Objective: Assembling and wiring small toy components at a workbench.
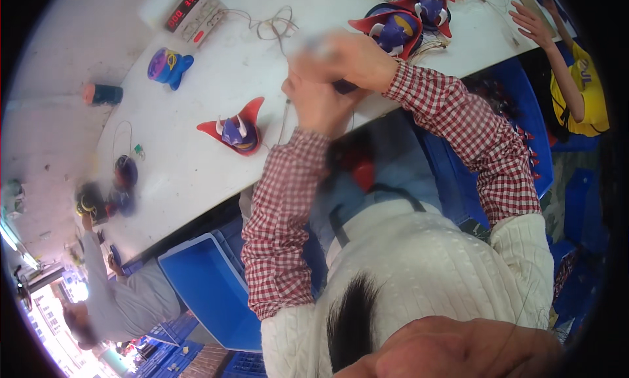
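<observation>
Over the white table, my left hand (320,106) and my right hand (365,58) are closed together around a small part. Only a dark purple bit (344,86) of it shows below my right hand; the rest is hidden by fingers and blurred. A thin wire hangs near my left wrist. To the left of my hands lies a purple horned toy head (237,133) with a red pointed collar. Just beyond my right hand are a similar purple head (395,32) with a yellow band and another such head (431,3).
A white box with a red digital display (191,14) stands at the far left, a loose cable (272,25) beside it. A blue-purple toy part (169,67) and a dark spool (103,94) are left. An open blue bin (213,286) sits below the table. Other people work at both sides.
</observation>
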